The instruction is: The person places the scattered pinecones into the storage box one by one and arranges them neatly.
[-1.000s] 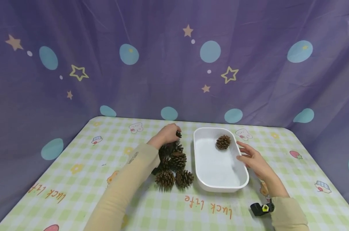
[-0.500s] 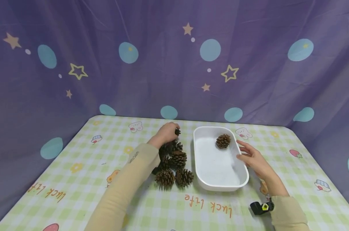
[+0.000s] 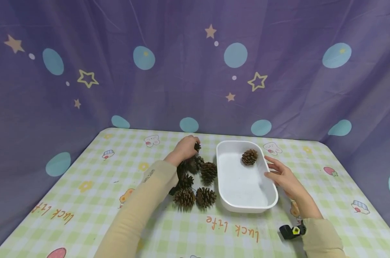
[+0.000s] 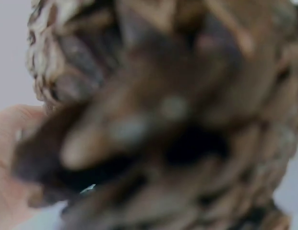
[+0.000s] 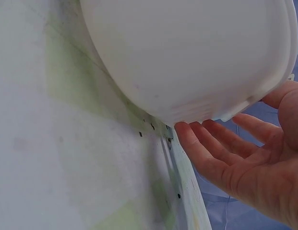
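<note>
At the far end of a heap of brown pine cones (image 3: pixel 184 198), my left hand (image 3: pixel 185 147) holds a pine cone (image 3: pixel 197 147), mostly hidden by the fingers. In the left wrist view a blurred pine cone (image 4: pixel 187 124) fills most of the picture, and only an edge of the hand (image 4: pixel 12 163) shows. My right hand (image 3: pixel 285 179) rests its fingertips against the right side of a white tub (image 3: pixel 228 206). The right wrist view shows those fingers (image 5: pixel 201 155) fairly straight, touching the tub's outer wall (image 5: pixel 187 57). One pine cone (image 3: pixel 249 157) lies inside the tub near its far right corner.
One loose pine cone (image 3: pixel 209 172) lies between the heap and the tub's left wall. A checked tablecloth (image 3: pixel 169 236) covers the table, with a purple curtain (image 3: pixel 188 96) behind it. A black wrist device (image 3: pixel 291 232) sits by the right sleeve.
A pine cone in the heap has shifted right, up to the tub's left side. My left hand has moved slightly left with its cone. The right hand and tub have stayed put.
</note>
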A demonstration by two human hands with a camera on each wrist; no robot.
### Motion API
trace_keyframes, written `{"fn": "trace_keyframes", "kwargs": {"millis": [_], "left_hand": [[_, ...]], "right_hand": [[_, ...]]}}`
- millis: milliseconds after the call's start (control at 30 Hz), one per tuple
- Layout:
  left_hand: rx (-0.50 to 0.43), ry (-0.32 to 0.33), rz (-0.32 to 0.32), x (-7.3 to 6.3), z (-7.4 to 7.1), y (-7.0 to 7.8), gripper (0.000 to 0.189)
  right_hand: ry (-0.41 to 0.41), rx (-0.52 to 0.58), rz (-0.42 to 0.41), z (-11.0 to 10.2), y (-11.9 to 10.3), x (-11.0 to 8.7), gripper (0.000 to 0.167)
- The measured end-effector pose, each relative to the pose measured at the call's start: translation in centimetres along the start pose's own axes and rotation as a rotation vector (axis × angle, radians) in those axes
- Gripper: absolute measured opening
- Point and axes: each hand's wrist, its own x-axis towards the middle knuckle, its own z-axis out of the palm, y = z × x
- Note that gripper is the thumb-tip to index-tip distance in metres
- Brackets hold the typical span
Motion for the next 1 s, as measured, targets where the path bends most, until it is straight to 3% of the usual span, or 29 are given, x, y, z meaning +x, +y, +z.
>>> {"fn": "trace_keyframes", "kwargs": {"millis": [767,1000], "left_hand": [[-0.112,0.106,-0.012,-0.5,-0.5,-0.1,0.042],[-0.164,0.141,0.021,-1.0,-1.2,0.4,0.042]], "right_hand": [[-0.004,-0.003,0.001,0.1,-0.2,-0.1,0.066],[-0.01,-0.007,-0.001,0.1,-0.2,-0.1,0.067]]}}
